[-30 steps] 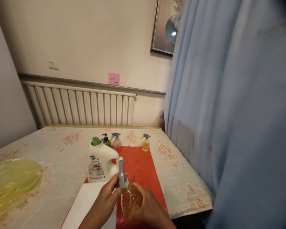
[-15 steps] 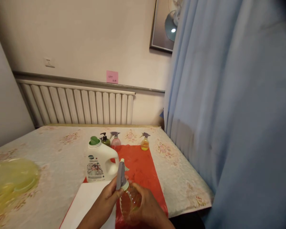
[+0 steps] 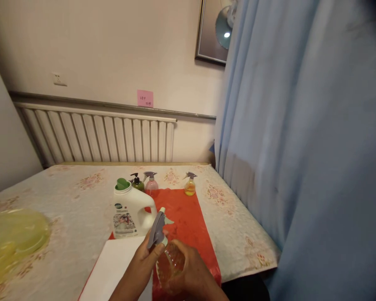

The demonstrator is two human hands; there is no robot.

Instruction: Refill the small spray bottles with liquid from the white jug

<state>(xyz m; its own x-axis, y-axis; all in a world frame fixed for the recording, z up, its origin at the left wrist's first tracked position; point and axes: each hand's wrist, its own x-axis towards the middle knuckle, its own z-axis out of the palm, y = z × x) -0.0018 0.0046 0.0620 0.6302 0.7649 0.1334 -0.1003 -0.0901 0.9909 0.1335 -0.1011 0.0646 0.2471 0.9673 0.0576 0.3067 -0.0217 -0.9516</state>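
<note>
Sitting at the far left edge of the frame, a yellow translucent bag (image 3: 14, 236) lies on the flowered worktop (image 3: 75, 196), well apart from the hands. Right of it, in the lower middle, a white sheet (image 3: 114, 267) overlaps a red mat (image 3: 188, 221), and a white jug (image 3: 130, 211) with a green cap stands upright on the mat's left edge. Just below the jug, the left hand (image 3: 141, 267) is closed with its fingertips pinching the grey trigger head (image 3: 158, 228) of a small spray bottle (image 3: 171, 263). The bottle's amber body sits directly right of that hand, cupped in the closed right hand (image 3: 194, 278), so both hands touch it, the left at the top, the right lower down. Its long axis runs from lower right up to upper left, the head leaning toward the jug. Against the earlier frames, the head now tilts further left where it stood nearly upright, and the hands sit a little lower. Three more small bottles (image 3: 150, 184) stand in a row at the mat's far end.
</note>
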